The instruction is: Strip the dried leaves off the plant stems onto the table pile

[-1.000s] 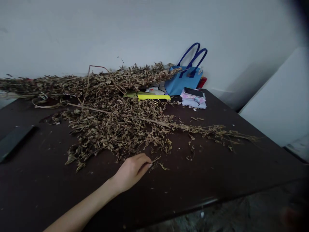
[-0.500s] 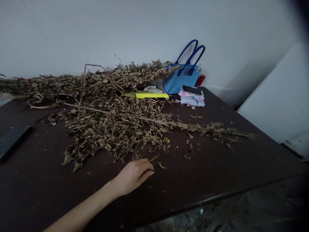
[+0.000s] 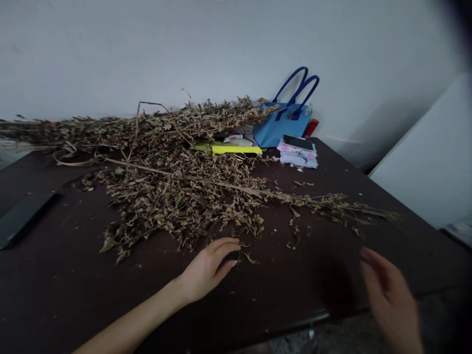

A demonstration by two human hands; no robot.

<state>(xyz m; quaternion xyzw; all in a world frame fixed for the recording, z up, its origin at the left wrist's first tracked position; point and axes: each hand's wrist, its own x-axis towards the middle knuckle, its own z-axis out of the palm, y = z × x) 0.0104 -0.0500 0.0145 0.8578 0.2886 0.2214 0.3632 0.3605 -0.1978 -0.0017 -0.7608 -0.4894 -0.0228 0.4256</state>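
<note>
My left hand (image 3: 212, 265) hovers at or rests on the dark table near the front of a heap of dried leaves (image 3: 177, 201). Its fingers are curved, the thumb stands apart, and nothing shows between them. Close to its fingertips lies a small loose dried leaf (image 3: 251, 258). On the right, my right hand (image 3: 391, 295) is over the table's front edge, blurred by motion, with a gap between thumb and fingers and nothing seen in it. A long dried stalk (image 3: 236, 187) lies across the heap, its leafy tip pointing right.
Behind the heap, a bundle of dried stalks (image 3: 110, 130) lies along the wall. A blue bag (image 3: 275, 129), a phone (image 3: 298, 142) on tissue packs (image 3: 298, 158) and a yellow strip-like object (image 3: 237, 150) stand at the back. A dark flat device (image 3: 22, 219) lies left.
My right hand has come into view from the right. The gap between my left thumb and fingers has widened. The whole view has shifted slightly.
</note>
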